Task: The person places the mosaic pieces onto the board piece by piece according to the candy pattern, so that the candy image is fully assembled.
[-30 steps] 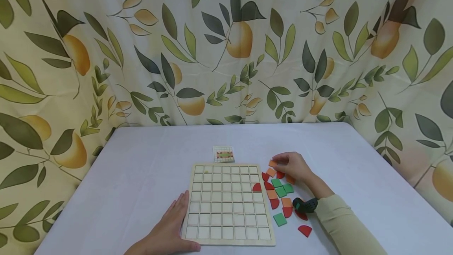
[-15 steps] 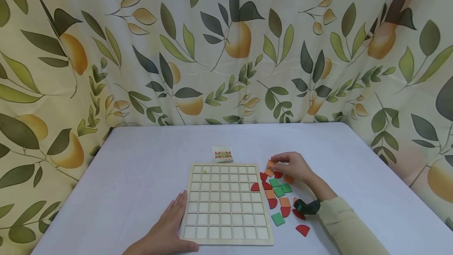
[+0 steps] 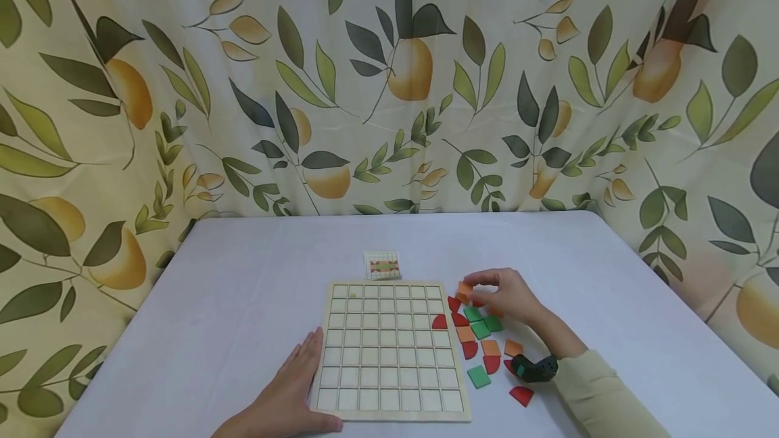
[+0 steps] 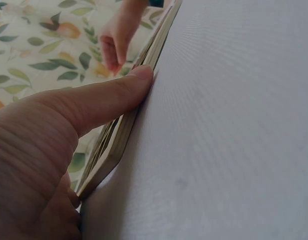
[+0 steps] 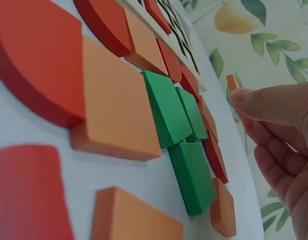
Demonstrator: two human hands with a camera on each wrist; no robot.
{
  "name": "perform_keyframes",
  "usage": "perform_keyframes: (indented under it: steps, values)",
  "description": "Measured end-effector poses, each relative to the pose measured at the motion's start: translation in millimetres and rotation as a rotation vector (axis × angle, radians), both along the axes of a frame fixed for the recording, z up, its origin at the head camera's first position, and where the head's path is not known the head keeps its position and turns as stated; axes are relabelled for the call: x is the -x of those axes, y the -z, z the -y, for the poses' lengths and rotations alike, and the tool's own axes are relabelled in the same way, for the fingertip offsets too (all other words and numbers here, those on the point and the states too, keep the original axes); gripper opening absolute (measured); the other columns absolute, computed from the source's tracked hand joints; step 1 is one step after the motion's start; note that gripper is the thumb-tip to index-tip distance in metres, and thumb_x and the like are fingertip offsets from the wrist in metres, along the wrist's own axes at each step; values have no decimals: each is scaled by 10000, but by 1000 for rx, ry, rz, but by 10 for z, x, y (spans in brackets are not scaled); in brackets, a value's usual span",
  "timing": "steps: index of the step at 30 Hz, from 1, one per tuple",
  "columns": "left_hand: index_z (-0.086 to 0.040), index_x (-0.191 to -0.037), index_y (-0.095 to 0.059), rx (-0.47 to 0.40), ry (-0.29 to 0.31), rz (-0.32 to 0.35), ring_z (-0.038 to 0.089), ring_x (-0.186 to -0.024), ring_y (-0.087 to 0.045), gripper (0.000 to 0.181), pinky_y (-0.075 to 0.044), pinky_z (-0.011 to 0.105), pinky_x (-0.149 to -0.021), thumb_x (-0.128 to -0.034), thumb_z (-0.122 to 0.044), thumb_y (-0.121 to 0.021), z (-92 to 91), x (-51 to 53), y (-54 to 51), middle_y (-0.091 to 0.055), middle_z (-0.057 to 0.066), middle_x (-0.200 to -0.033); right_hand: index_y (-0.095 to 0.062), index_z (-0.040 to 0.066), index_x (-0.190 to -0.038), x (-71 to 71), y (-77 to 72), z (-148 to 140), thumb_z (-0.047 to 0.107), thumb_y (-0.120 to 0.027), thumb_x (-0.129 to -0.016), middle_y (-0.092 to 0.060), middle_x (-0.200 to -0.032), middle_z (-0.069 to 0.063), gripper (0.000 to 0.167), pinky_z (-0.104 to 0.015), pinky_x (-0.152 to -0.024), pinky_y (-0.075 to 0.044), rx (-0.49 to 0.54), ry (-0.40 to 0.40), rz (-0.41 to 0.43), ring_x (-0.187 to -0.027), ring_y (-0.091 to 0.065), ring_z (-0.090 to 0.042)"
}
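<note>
My right hand [image 3: 510, 296] pinches an orange square tile [image 5: 233, 82] between thumb and fingertips, raised above the table in the right wrist view. Below it, right of the board, lie flat pieces: red quarter-circles [image 3: 521, 396], green squares [image 3: 479, 376] and orange squares [image 3: 490, 348]. My left hand [image 3: 286, 387] rests at the near left corner of the pale wooden grid board [image 3: 395, 416]. Its fingers lie straight along the left side, and the thumb [image 4: 108, 100] touches the front edge. One red quarter-circle [image 3: 439, 322] sits on the board's right column.
Just behind the board is a small pattern card [image 3: 382, 265] with a red, orange and green design on a grid. The white-covered table [image 3: 243, 276] runs back to a curtain [image 3: 389, 154] printed with fruit and leaves. A black device [image 3: 535, 368] is on my right wrist.
My right hand has come slightly nearer to me, now with the orange tile lifted in its fingertips. My left hand keeps its place at the board's corner.
</note>
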State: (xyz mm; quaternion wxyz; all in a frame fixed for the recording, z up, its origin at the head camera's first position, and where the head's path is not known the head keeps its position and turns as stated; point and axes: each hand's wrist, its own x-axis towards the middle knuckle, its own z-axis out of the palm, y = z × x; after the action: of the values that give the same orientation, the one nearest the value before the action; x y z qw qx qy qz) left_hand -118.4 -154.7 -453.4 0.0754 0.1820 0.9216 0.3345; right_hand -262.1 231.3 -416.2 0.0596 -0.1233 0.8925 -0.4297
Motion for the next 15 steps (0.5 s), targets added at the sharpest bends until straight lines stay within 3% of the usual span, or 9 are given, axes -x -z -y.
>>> perform_keyframes:
  steps: [7,15]
  values:
    - [28,-1452,-14,-3,5,-7,280,-1380,-23,1336,141,77,-972,-564,-700,-696,5,1,20,-71,162,-1513,-691,54,-1066,-104,22,42,182,-720,-804,-666,-1023,-54,293,-357,-811,-507,5,-105,-77,-1004,-576,-262]
    - [22,-1454,-16,5,-1,-13,278,-1381,-31,1338,133,81,-978,-559,-705,-694,11,-3,10,-75,159,-1514,-711,88,-1031,-195,37,121,200,-738,-785,-671,-978,-7,273,-285,-717,-507,-9,-146,-113,-894,-565,-232]
